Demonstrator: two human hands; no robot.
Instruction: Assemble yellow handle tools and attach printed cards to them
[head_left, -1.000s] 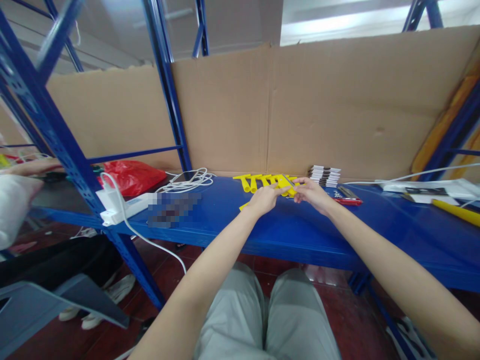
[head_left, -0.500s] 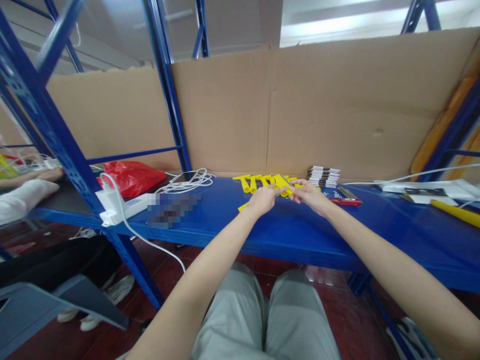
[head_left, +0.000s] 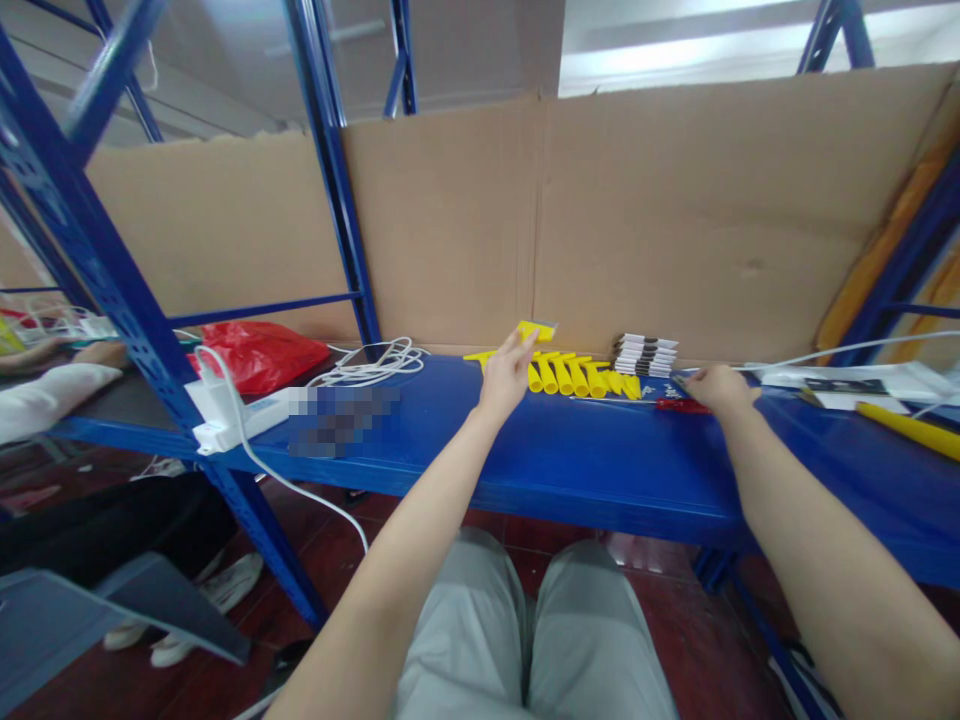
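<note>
My left hand [head_left: 508, 378] is raised over the row of yellow T-shaped scraper handles [head_left: 576, 378] and hides part of it. Its fingers are closed on a yellow scraper [head_left: 534, 330], whose flat head shows above the fingertips with a greyish edge. Further right, my right hand [head_left: 721, 388] rests low at the bench with its fingers bent together. Beside its fingertips are a small dark-and-silver piece and a red utility knife [head_left: 681, 406]; what the fingers pinch is too small to make out. Small yellow pieces [head_left: 624, 384] lie at the row's right end.
A stack of white-and-black small packs [head_left: 645, 356] stands against the cardboard wall [head_left: 675, 220]. Left on the blue bench [head_left: 465, 440] are a power strip [head_left: 255, 415], coiled white cables [head_left: 382, 362] and a red bag [head_left: 259, 358]. A yellow rod [head_left: 911, 430] lies right. Another person's arm shows far left.
My hands have parted. The left has lifted slightly with the yellow scraper, while the right has let go and moved right to beside the red utility knife.
</note>
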